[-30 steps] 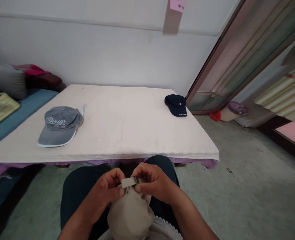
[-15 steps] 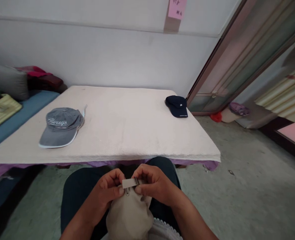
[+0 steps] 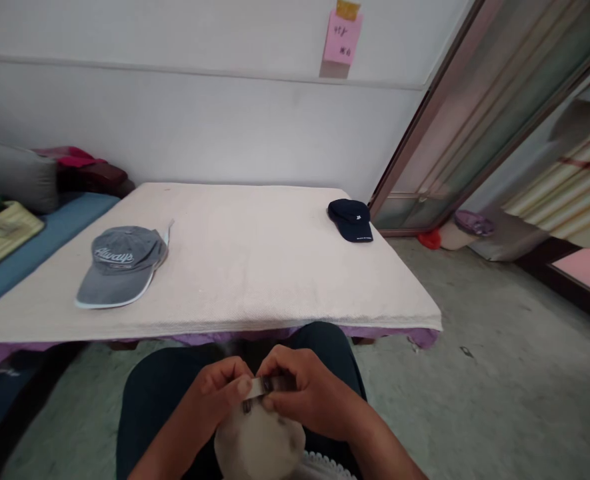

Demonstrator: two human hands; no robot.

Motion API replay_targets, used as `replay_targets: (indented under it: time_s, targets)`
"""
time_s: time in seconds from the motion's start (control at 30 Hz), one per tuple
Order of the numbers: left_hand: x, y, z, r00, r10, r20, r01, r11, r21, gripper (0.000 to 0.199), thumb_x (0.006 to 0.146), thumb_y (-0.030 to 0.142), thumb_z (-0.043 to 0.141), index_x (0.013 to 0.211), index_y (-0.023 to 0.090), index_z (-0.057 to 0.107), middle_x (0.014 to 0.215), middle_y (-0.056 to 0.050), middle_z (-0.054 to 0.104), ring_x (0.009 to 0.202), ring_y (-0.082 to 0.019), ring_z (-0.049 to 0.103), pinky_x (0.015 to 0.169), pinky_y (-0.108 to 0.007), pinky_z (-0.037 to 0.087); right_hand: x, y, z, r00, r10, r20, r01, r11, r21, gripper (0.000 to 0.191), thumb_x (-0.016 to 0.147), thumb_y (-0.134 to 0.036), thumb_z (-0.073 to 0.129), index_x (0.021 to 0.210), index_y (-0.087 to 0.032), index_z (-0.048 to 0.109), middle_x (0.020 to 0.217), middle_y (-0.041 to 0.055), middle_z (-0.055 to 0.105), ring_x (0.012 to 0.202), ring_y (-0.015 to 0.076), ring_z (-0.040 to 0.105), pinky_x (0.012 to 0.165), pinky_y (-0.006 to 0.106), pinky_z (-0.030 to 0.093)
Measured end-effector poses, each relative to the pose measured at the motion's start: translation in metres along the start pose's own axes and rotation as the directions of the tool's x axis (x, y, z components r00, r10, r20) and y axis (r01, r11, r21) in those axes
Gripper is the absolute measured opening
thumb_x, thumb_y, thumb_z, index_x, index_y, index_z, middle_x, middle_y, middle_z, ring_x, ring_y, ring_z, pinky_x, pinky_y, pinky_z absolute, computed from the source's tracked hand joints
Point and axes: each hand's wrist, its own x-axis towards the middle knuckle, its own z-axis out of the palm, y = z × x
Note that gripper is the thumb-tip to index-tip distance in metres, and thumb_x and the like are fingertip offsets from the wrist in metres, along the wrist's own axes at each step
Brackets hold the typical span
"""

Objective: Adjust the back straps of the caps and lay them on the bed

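A beige cap (image 3: 259, 443) rests in my lap with its back strap (image 3: 256, 388) uppermost. My left hand (image 3: 222, 393) pinches the strap's left end between thumb and fingers. On the other side, my right hand (image 3: 299, 387) grips the strap around a small dark metal buckle (image 3: 267, 384). Below the left thumb shows another small metal piece (image 3: 247, 406) on the cap. A grey cap (image 3: 119, 263) with white lettering sits at the left of the table, and a navy cap (image 3: 351, 220) lies near its right edge.
A low table (image 3: 245, 267) with a cream cover stands in front of my knees. A grey cushion (image 3: 17, 173) and folded fabric lie at the left. A pink note (image 3: 343, 39) hangs on the wall. To the right are a glass door (image 3: 455, 133) and a bin (image 3: 459, 230).
My left thumb has moved onto the strap, and less of the strap shows between my hands. The view has tilted up slightly, so the scene sits lower.
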Motion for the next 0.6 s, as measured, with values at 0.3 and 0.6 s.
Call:
replay_targets:
  time_s: [0.3,0.6]
  targets:
    - [0.0045,0.0014,0.0053,1.0,0.002,-0.024,-0.001,0.999,0.051,0.038,0.072,0.043,0.069,0.057,0.019,0.044,0.061,0.004,0.043,0.057,-0.011,0.033,0.053,-0.025,0.024,-0.0019,-0.0017,0.0022,0.999,-0.032,0.013,0.033,0.998,-0.057,0.021,0.069,-0.01,0.064,0.087,-0.021,0.064,0.071,-0.0067,0.057,0.064,0.0075,0.049,0.054,0.017,0.034]
    - [-0.0012,-0.0026,0.0026,0.998,-0.027,0.05,0.031,0.996,-0.082,0.036,0.073,0.037,0.069,0.056,0.018,0.044,0.065,0.003,0.046,0.059,-0.01,0.035,0.054,-0.025,0.024,-0.0013,-0.0021,0.0009,0.998,-0.035,0.054,0.035,0.999,-0.015,0.022,0.069,-0.011,0.066,0.088,-0.021,0.064,0.072,-0.0065,0.057,0.064,0.0074,0.05,0.054,0.017,0.036]
